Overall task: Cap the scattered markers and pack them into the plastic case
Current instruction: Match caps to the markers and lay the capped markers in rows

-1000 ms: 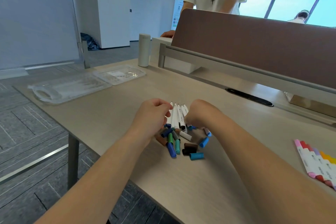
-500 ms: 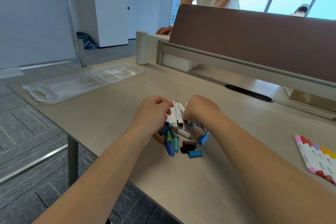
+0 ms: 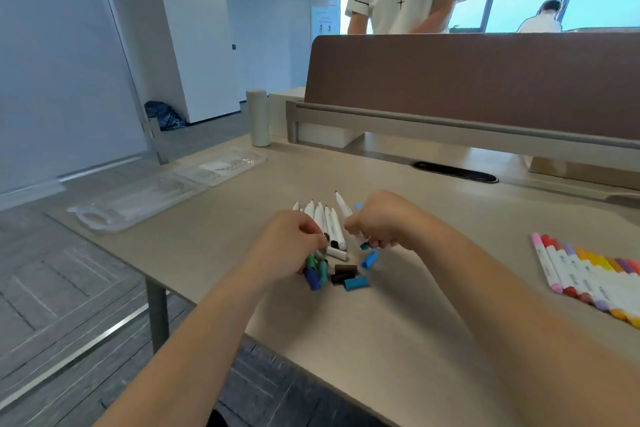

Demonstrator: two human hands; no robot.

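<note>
Several white uncapped markers (image 3: 323, 218) lie side by side on the desk between my hands. Loose caps in blue, green, teal, brown and black (image 3: 341, 274) are scattered just in front of them. My right hand (image 3: 384, 218) grips one white marker (image 3: 343, 203), its tip raised and pointing away from me. My left hand (image 3: 291, 243) has its fingers curled over the near ends of the markers and the caps; what it pinches is hidden. A row of capped markers (image 3: 588, 274) lies at the right. The clear plastic case (image 3: 166, 189) lies open at the far left.
A pale cylindrical bottle (image 3: 258, 118) stands behind the case. A brown divider panel (image 3: 478, 80) runs along the back of the desk (image 3: 398, 340), with a black cable slot (image 3: 453, 172) before it. A person in a white shirt stands behind the divider. The desk's left edge drops to the floor.
My right hand has lifted one white marker out of the group and moved slightly right. My left hand stays over the caps. The camera has tilted up a little.
</note>
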